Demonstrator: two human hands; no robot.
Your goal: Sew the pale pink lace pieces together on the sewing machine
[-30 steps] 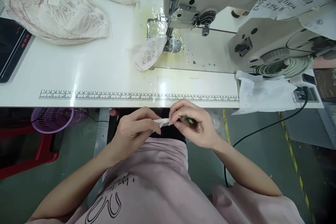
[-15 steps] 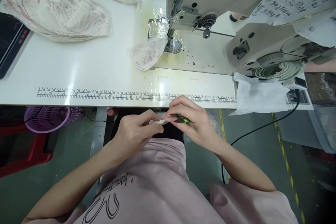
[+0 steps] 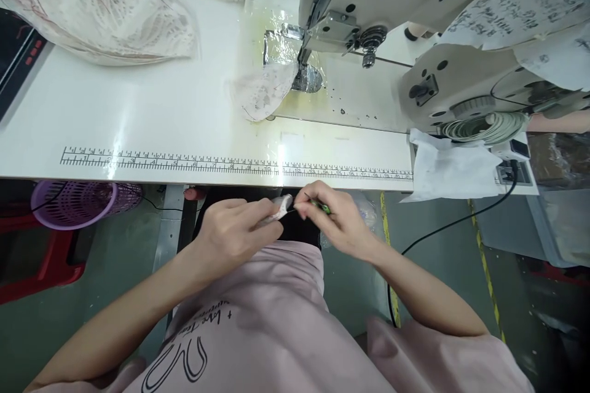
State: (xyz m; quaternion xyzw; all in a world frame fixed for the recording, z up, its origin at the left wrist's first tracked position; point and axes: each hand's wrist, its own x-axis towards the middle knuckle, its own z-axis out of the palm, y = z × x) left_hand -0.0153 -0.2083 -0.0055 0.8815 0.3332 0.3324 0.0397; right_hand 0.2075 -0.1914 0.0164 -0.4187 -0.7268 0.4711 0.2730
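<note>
In front of my lap, just off the table's front edge, both hands are close together. My left hand [image 3: 235, 228] is closed, its thumb and fingers pinching a small white fabric piece [image 3: 283, 206] whose free end points right. My right hand [image 3: 340, 219] is also closed. It holds small thread snips with a green part [image 3: 321, 206] showing between the fingers; the rest is mostly hidden. Its fingertips pinch near the fabric's end, and what looks like a thin thread spans the small gap. A pale patterned fabric piece [image 3: 265, 93] lies at the sewing machine's [image 3: 354, 6] presser foot.
White lace fabric [image 3: 124, 18] lies heaped at the back left, beside a dark device [image 3: 16, 58]. A printed ruler [image 3: 221, 164] runs along the table's front edge. Coiled pale tape [image 3: 488, 128] and white cloth [image 3: 454, 166] sit right. A purple basket [image 3: 74, 204] stands below left.
My right hand has drawn slightly away from my left, opening a small gap. The dark blades that showed by my fingers are now mostly hidden. More of the white fabric's end shows.
</note>
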